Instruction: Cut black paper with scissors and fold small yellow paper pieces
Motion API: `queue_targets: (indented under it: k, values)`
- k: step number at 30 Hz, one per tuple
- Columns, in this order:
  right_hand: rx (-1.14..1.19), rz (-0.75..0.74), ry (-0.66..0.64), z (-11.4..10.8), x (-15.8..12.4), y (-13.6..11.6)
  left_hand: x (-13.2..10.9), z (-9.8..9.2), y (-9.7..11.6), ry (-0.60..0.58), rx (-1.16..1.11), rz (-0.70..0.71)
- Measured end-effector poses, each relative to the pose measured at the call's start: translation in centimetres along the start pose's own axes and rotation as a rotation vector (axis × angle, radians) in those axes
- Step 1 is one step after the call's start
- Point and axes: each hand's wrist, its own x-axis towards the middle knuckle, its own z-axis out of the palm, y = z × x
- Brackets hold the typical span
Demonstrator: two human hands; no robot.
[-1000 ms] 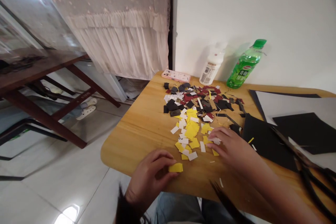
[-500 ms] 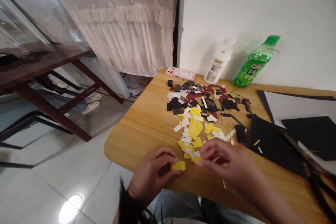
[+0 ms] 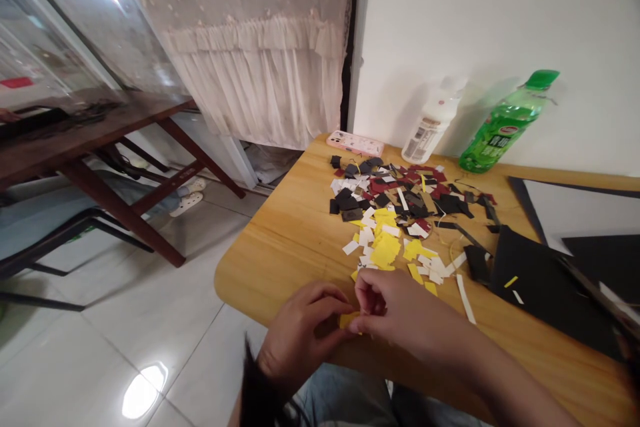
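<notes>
My left hand (image 3: 305, 323) is at the front edge of the wooden table, thumb and fingers closed on a small yellow paper piece (image 3: 346, 320). Against it, the fingertips of my right hand (image 3: 397, 307) pinch at the same spot, on yellow paper partly hidden by the fingers. Just beyond my hands lies a loose heap of yellow paper pieces (image 3: 385, 250) mixed with white paper pieces (image 3: 367, 235). Farther back the heap turns to black paper pieces (image 3: 345, 200) and dark red paper pieces (image 3: 435, 175).
A pink phone (image 3: 356, 144), a white bottle (image 3: 429, 127) and a green drink bottle (image 3: 507, 123) stand or lie along the back. At right are black sheets (image 3: 540, 287) and dark scissors (image 3: 595, 293). Across the floor, a person's legs show under a dark table (image 3: 95, 130).
My right hand has moved left from beside the heap, bringing its yellow piece up against the one in my left hand. The camera view has swung slightly left.
</notes>
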Motion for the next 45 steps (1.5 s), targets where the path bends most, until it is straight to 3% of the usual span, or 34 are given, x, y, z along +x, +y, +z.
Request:
queue_targets:
  k: [10, 18, 20, 24, 27, 32, 38, 41, 45]
  values:
    - [-0.229, -0.029, -0.106, -1.2, 1.7, -1.4, 0.3, -0.2, 0.5, -0.003, -0.032, 0.01]
    - [-0.205, -0.073, -0.052, -0.9, 1.7, -0.6, 0.5, -0.4, 0.4, -0.011, -0.024, 0.05]
    - [-0.24, -0.055, 0.012, -0.9, 1.0, -0.3, 0.5, -0.3, 0.2, 0.008, -0.003, 0.055]
    - [-0.309, -0.022, 0.317, 0.0, -2.0, 1.1, 0.3, -0.2, 0.1, 0.041, 0.029, 0.054]
    - [-0.277, -0.179, 0.506, 2.2, -3.9, 2.6, 0.3, -0.3, 0.1, 0.047, 0.047, 0.053]
    - [-0.566, -0.407, 0.624, 6.9, -4.4, 4.9, 0.4, -0.5, 0.3, 0.028, 0.07, 0.039]
    - [-0.745, -0.414, 0.701, 9.7, -4.5, 6.3, 0.4, -0.5, 0.2, 0.021, 0.071, 0.045]
    - [-0.718, -0.438, 0.668, 8.7, -4.8, 6.4, 0.4, -0.5, 0.1, 0.014, 0.069, 0.042]
    - [-0.555, -0.466, 0.534, 4.2, -3.5, 5.7, 0.2, -0.4, 0.0, 0.018, 0.073, 0.042]
